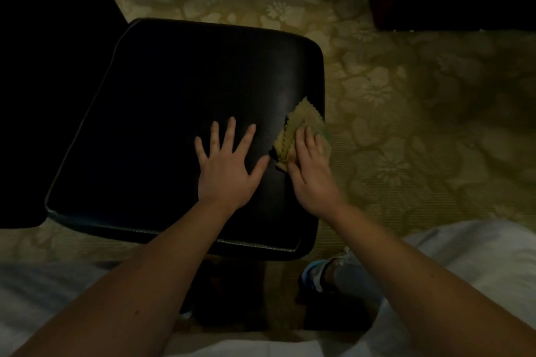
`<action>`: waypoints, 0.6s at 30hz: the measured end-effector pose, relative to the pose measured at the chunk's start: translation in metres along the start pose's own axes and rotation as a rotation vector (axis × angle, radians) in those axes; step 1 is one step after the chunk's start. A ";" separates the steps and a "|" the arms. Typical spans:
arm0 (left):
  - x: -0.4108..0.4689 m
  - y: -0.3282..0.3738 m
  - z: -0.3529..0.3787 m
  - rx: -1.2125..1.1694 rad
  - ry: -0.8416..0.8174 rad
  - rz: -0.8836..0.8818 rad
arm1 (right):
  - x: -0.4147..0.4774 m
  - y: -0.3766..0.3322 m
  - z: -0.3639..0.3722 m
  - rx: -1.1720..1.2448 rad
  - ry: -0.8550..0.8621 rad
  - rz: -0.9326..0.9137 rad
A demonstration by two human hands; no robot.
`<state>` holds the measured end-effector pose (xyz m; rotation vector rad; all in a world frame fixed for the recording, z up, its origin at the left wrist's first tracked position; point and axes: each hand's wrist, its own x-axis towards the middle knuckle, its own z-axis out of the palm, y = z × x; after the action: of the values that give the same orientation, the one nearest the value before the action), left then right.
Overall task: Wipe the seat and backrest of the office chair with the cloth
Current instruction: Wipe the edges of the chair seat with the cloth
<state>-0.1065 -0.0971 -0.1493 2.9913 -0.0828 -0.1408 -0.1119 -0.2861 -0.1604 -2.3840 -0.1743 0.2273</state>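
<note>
At far left a dark upright shape (43,95) is standing next to the seat; too dark to tell what it is. The black square leather seat cushion (162,113) of the chair is filling the middle. The left hand (226,165) is lying flat on its near-right part, fingers straight & spread wide, holding nothing. Just beside it the right hand (310,168) is pressing w/ straight fingers on the yellow-green zigzag-edged cloth (307,119), which is lying folded at the seat's right edge. Further right the green flowered carpet (420,95) is showing.
</note>
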 end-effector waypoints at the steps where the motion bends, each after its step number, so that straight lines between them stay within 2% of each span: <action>1: 0.000 0.000 0.000 0.003 -0.001 0.001 | 0.000 0.001 0.000 -0.006 -0.009 -0.009; 5: -0.001 0.000 -0.001 0.013 -0.011 -0.006 | 0.020 0.008 -0.010 -0.031 -0.044 -0.034; 11: 0.001 0.002 -0.001 0.004 -0.006 -0.015 | 0.059 0.010 -0.022 -0.003 -0.050 0.036; 18: 0.001 0.004 -0.001 0.002 0.000 -0.021 | 0.031 0.008 -0.010 0.020 -0.014 -0.009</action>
<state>-0.1054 -0.1014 -0.1480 2.9950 -0.0512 -0.1425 -0.0791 -0.2927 -0.1628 -2.3617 -0.1888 0.2402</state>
